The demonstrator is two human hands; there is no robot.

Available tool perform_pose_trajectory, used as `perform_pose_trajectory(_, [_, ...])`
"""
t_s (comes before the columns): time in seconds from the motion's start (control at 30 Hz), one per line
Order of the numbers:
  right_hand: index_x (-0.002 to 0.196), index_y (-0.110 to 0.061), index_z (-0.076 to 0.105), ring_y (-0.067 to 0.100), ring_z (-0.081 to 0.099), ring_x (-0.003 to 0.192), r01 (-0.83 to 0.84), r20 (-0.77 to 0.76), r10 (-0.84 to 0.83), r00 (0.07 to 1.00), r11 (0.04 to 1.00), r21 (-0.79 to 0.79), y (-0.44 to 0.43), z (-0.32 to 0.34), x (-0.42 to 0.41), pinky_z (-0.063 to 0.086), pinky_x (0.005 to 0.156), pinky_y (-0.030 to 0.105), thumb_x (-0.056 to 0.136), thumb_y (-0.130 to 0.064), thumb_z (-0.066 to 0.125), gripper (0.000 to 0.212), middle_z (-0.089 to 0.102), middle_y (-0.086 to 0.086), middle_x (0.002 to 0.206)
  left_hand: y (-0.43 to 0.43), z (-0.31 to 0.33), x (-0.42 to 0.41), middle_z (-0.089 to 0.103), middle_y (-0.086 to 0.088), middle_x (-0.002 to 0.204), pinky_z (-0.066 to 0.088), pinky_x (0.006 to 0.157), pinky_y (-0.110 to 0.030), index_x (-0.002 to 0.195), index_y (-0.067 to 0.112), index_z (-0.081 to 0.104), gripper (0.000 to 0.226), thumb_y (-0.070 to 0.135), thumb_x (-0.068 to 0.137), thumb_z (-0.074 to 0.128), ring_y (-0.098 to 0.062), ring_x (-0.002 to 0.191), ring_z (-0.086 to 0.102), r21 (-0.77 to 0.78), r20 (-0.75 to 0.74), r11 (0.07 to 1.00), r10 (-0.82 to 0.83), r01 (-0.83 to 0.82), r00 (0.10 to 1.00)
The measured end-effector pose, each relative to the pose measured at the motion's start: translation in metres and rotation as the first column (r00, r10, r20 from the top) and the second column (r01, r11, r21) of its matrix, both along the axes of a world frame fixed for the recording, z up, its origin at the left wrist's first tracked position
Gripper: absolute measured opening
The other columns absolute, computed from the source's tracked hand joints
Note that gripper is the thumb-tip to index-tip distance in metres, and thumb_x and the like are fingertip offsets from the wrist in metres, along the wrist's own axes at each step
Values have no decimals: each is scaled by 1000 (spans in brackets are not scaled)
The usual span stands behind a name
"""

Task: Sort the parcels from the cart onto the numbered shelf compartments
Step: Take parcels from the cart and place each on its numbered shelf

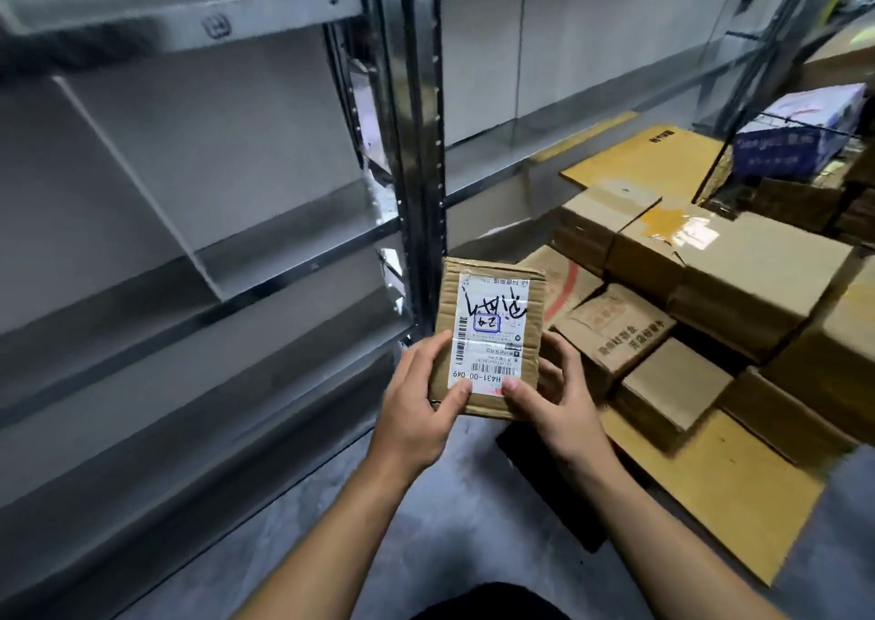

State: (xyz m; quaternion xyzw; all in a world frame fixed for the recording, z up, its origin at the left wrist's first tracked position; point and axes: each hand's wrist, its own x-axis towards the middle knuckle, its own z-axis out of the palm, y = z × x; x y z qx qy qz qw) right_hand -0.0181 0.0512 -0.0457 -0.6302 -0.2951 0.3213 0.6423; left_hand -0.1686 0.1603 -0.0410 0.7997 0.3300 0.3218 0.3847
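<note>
Shelf [189, 250]: grey metal bays on the left, with a slanted divider in the nearer one.
Floor [450, 525]: grey, with flat cardboard sheets under the heap at the right.
Boxes [710, 288]: brown cartons heaped right of the shelf post.
Cart [730, 151]: wire frame at far right, with a blue box inside.
Parcel [447, 316]: small brown carton held above the floor, just before the post, with its label up.
Hands: the left [416, 411] and right [554, 392] grip the parcel's near end from either side, thumbs on the label.
Label [492, 316]: white, "24" ringed in blue.
</note>
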Motion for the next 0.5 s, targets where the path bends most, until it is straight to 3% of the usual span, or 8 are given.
perform_pose_trajectory(0.13, [127, -41, 48, 19, 68, 110, -124, -53, 123, 991, 992, -7, 30, -1, -47, 53, 99, 51, 72, -20, 82, 68, 68, 6, 120, 14, 6, -61, 45, 25, 123, 29, 92, 1, 139, 31, 46, 57, 24, 88, 70, 19, 114, 42, 13, -53, 996, 87, -87, 995])
perform_pose_trajectory(0.37, [127, -38, 49, 24, 69, 107, -266, -115, 266, 957, 964, 12, 70, -10, -133, 56, 93, 55, 70, -19, 80, 68, 70, 10, 115, 25, 7, -162, 45, 21, 127, 28, 91, 2, 140, 30, 46, 57, 24, 88, 69, 6, 114, 44, 4, -84, 972, 235, -235, 968])
perform_pose_trajectory(0.5, [119, -42, 54, 22, 71, 104, -311, -116, 312, 943, 950, 28, 87, -11, -169, 54, 94, 58, 76, -5, 82, 63, 73, 3, 107, 26, 13, -205, 46, 13, 135, 30, 94, -1, 140, 29, 46, 55, 24, 90, 67, 3, 118, 44, 25, -89, 953, 303, -302, 949])
